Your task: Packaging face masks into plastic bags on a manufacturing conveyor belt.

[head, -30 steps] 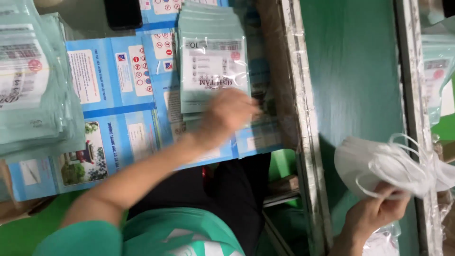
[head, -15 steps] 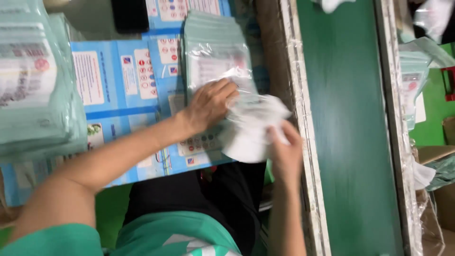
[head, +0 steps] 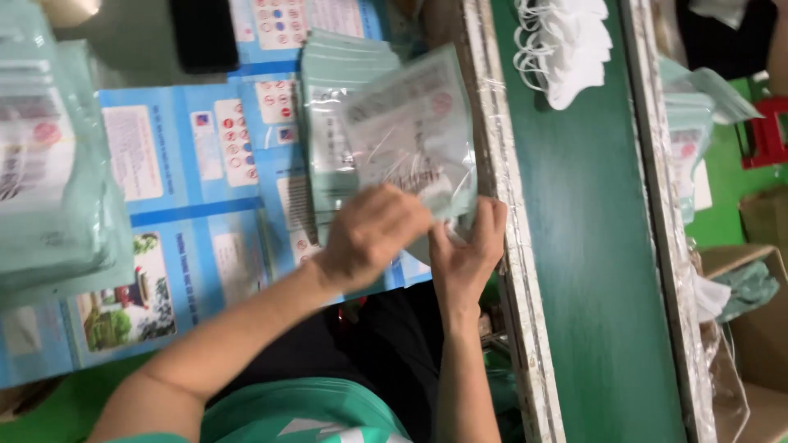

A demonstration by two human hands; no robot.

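White mask is now tucked into the clear pouch (head: 419, 135), gripped by left hand (head: 373, 234) and right hand (head: 468, 250) near the tabletop's right edge; bagging looks nearly finished.

Blue printed sheets (head: 189, 189) cover my bench. A heap of sealed pouches (head: 49, 180) sits at its left edge, and a dark phone (head: 203, 33) at the far edge. On the green conveyor belt (head: 591, 246) along the right edge lie white masks (head: 566, 45). Cardboard boxes (head: 763, 312) stand beyond.
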